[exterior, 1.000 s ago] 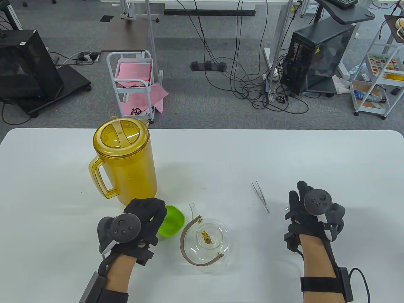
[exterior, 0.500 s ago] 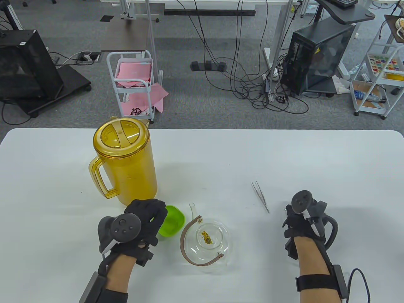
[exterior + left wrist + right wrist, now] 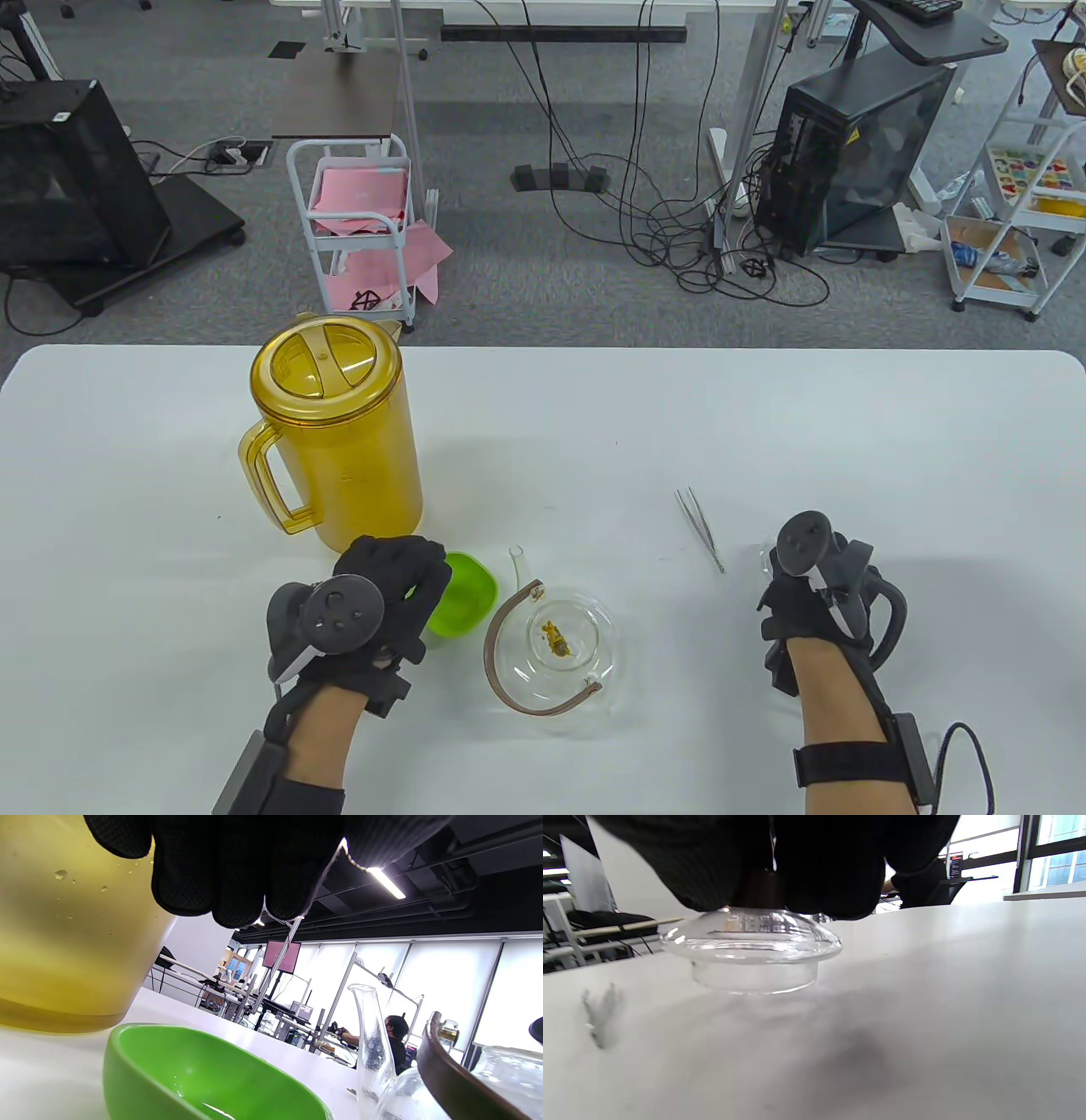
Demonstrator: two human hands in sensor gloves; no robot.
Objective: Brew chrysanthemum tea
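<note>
Glass lid (image 3: 751, 946), right of teapot (image 3: 556, 649): right hand (image 3: 819, 586) has closed over its knob; left hand (image 3: 382, 594) relaxed, empty. Covering seems next.

The right hand (image 3: 814, 586) now sits slightly nearer and further left than a second ago, its fingers curled down over the glass lid (image 3: 751, 942) instead of stretched out flat. Its tracker (image 3: 804, 543) tilts more upright.
</note>
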